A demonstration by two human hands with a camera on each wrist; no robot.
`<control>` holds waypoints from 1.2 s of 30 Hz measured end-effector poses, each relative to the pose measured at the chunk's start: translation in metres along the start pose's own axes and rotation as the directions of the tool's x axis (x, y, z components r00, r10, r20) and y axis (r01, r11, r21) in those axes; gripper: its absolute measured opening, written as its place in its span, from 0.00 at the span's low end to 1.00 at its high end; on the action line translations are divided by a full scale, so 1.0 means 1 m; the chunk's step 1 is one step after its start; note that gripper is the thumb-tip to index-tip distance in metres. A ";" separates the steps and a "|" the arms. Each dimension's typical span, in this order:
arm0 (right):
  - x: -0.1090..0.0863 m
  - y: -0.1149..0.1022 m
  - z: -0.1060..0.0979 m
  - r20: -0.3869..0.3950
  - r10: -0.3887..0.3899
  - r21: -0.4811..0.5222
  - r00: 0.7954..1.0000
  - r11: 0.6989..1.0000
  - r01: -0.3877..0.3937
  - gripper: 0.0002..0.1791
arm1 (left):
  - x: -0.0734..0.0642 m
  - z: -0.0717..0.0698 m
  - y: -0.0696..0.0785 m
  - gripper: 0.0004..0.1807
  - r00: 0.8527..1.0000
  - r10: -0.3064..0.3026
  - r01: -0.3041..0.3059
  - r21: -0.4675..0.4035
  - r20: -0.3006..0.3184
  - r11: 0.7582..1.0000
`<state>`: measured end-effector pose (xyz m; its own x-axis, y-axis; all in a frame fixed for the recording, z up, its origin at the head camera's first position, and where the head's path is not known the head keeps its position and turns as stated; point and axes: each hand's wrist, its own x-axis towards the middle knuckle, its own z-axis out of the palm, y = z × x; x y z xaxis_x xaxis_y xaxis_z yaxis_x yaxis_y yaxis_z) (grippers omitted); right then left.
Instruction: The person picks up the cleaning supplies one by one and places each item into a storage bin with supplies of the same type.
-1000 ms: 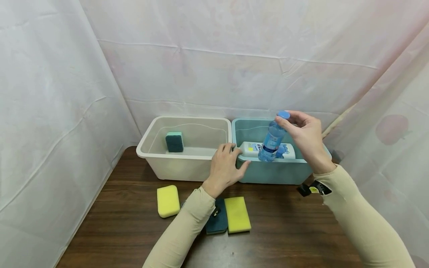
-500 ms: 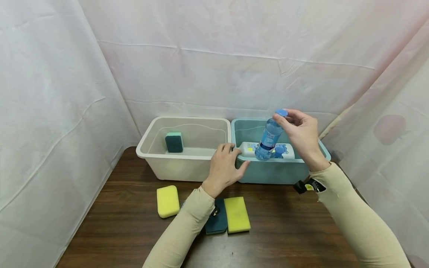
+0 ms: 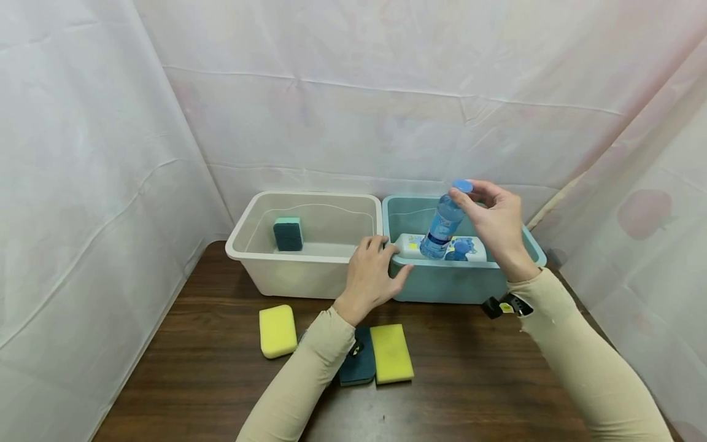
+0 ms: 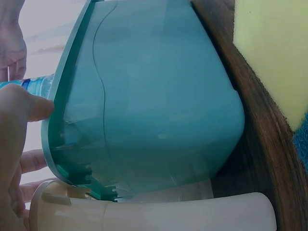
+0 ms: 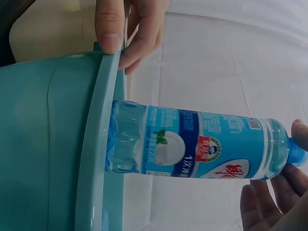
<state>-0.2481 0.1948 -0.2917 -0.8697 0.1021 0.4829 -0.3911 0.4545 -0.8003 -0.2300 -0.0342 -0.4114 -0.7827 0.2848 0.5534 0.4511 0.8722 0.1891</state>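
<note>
My right hand (image 3: 498, 219) pinches the blue cap of a clear blue dish soap bottle (image 3: 442, 227), with a plate pictured on its label (image 5: 192, 144). Slightly tilted, the bottle hangs above the teal bin (image 3: 442, 285), its base near the front rim. Beneath it a white bottle (image 3: 410, 247) with a blue-printed label lies in that bin. My left hand (image 3: 369, 276) rests where the teal bin meets the beige bin (image 3: 304, 279). Its thumb touches the teal rim, and the other fingers lie loosely over the adjoining rims.
A dark green sponge (image 3: 288, 235) stands inside the beige bin. On the brown wooden table (image 3: 469, 380) lie two yellow sponges, one at left (image 3: 278, 331) and one nearer the middle (image 3: 391, 354), beside a dark scouring sponge (image 3: 359, 362) partly under my left arm. White curtains surround the table.
My right hand has carried the dish soap bottle slightly left and back over the teal bin, mostly in the first half second. My left hand stays in place.
</note>
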 end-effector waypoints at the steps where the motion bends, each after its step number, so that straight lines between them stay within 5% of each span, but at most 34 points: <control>1: -0.001 0.001 0.000 0.012 -0.002 -0.008 1.000 1.000 0.002 0.24 | 0.000 0.000 0.000 0.25 1.000 0.000 0.000 0.000 0.000 1.000; 36: -0.038 0.048 0.008 0.248 0.148 -0.157 0.957 0.981 -0.111 0.33 | -0.002 -0.007 -0.002 0.26 1.000 -0.027 0.027 -0.030 0.002 0.999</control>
<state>-0.2361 0.2051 -0.3514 -0.9653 -0.0543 0.2554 -0.2395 0.5738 -0.7832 -0.2261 -0.0389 -0.4074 -0.7952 0.2620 0.5468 0.4426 0.8672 0.2282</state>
